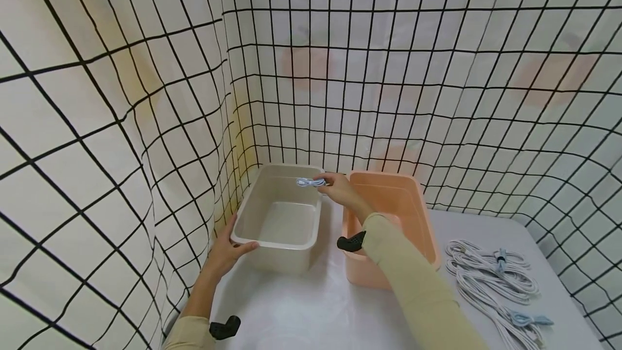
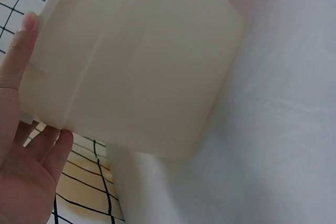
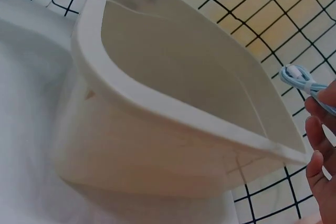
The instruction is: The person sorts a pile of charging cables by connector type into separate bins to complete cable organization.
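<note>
A beige plastic bin (image 1: pixel 286 257) stands on the left part of the white-covered table, and its inside looks bare. My left hand (image 1: pixel 224 253) grips the bin's near left corner, thumb along the front rim and fingers against the side wall, as the left wrist view shows. Over the bin's far right part, my right hand (image 1: pixel 342 190) pinches a small coiled cable (image 1: pixel 309 182), pale blue and white, bound by a band. In the right wrist view the cable (image 3: pixel 300 80) sticks out from thumb and fingertips, above the rim and apart from it.
An orange bin (image 1: pixel 364 274) stands right of the beige one, beneath my right forearm. Several white cable coils (image 1: pixel 495 274) with light blue ties lie at the table's right. Black grid netting (image 1: pixel 340 96) before white cloth encloses the left, back and right sides.
</note>
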`<state>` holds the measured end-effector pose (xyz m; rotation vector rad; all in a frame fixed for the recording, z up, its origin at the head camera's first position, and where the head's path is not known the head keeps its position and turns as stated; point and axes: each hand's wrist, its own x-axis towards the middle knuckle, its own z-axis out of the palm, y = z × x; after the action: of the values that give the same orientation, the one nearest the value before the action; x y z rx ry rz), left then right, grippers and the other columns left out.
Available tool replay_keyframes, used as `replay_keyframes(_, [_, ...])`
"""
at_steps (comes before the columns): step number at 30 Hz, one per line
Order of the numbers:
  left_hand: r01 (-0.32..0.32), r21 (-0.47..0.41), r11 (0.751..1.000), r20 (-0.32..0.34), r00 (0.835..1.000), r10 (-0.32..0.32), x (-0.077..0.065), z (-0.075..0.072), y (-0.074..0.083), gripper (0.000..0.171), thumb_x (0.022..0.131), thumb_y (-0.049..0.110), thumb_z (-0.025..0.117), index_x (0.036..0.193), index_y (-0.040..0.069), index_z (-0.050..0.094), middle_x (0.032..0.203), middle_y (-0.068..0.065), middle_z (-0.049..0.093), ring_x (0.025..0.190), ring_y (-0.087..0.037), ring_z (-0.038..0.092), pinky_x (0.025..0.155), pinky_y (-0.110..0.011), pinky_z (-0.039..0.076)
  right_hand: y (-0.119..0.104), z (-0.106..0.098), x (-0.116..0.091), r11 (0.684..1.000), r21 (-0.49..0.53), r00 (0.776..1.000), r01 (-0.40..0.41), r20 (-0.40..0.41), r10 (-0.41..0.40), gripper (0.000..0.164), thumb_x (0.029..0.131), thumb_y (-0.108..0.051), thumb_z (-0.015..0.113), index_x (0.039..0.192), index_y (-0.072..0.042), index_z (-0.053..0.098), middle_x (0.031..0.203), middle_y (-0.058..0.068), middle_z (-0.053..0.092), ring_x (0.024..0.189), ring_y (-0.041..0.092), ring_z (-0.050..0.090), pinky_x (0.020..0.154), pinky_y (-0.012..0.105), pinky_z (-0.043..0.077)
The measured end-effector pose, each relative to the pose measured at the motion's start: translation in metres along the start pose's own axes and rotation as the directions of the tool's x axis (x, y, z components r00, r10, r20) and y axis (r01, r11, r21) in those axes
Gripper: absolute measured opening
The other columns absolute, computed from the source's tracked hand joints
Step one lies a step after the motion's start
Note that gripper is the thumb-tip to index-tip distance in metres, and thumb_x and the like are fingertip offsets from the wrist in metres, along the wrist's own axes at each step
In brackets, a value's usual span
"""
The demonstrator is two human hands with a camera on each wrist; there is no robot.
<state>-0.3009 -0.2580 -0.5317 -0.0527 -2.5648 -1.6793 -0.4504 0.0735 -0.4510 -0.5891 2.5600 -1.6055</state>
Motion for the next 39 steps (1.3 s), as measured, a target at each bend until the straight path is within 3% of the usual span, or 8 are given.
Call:
replay_keyframes(8, [-0.025, -0.021, 0.999, 0.016, 1.000, 0.026, 0.002, 0.003, 0.003, 0.116, 0.085, 0.028, 0.088, 0.168, 0.018, 0.008, 0.159, -0.024, 0.034, 0.138, -0.043, 0.045, 0.107, -0.056, 0.042, 0.000, 0.005, 0.004, 0.995, -0.061, 0.995, -0.081, -0.058, 0.078, 0.061, 0.100, -0.003, 0.066, 0.156, -0.012, 0.044, 0.151, 0.015, 0.050, 0.129, 0.040, 0.054, 0.095, 0.048, 0.053])
replay_keyframes(11, [-0.030, -0.025, 0.999, 0.017, 0.999, 0.030, 0.003, 0.003, 0.003, 0.116, 0.085, 0.028, 0.088, 0.168, 0.018, 0.007, 0.158, -0.025, 0.035, 0.137, -0.043, 0.045, 0.107, -0.056, 0.042, -0.002, 0.004, 0.003, 0.993, -0.096, 0.996, -0.074, -0.063, 0.068, 0.058, 0.099, -0.002, 0.066, 0.154, -0.009, 0.047, 0.149, 0.017, 0.052, 0.126, 0.040, 0.056, 0.094, 0.049, 0.054])
replay_keyframes(22, [-0.027, -0.033, 0.999, 0.008, 1.000, 0.027, 0.004, 0.000, 0.002, 0.117, 0.084, 0.027, 0.089, 0.168, 0.018, 0.009, 0.157, -0.025, 0.035, 0.137, -0.045, 0.045, 0.107, -0.059, 0.042, -0.001, 0.003, 0.000, 0.995, -0.095, 0.998, 0.027, 0.051, -0.023, 0.048, 0.098, -0.003, 0.070, 0.144, -0.003, 0.058, 0.132, 0.018, 0.064, 0.123, 0.036, 0.059, 0.101, 0.046, 0.050])
replay_keyframes(31, [-0.001, -0.023, 1.000, -0.006, 1.000, 0.001, 0.004, -0.001, 0.002, 0.117, 0.083, 0.030, 0.090, 0.168, 0.022, 0.010, 0.156, -0.022, 0.040, 0.135, -0.042, 0.048, 0.105, -0.056, 0.043, -0.006, -0.003, -0.008, 0.995, -0.099, 0.999, 0.003, 0.053, 0.002, 0.047, 0.099, -0.005, 0.069, 0.145, -0.005, 0.057, 0.129, 0.018, 0.066, 0.119, 0.036, 0.063, 0.096, 0.045, 0.053])
replay_keyframes(39, [0.010, -0.042, 0.999, 0.002, 1.000, -0.010, 0.001, -0.002, -0.001, 0.117, 0.083, 0.032, 0.090, 0.168, 0.023, 0.010, 0.156, -0.022, 0.039, 0.135, -0.042, 0.048, 0.106, -0.058, 0.042, -0.004, -0.008, -0.017, 0.997, -0.077, 1.000, -0.008, 0.016, 0.009, 0.044, 0.100, -0.001, 0.066, 0.143, -0.001, 0.057, 0.126, 0.020, 0.067, 0.117, 0.037, 0.062, 0.097, 0.047, 0.053])
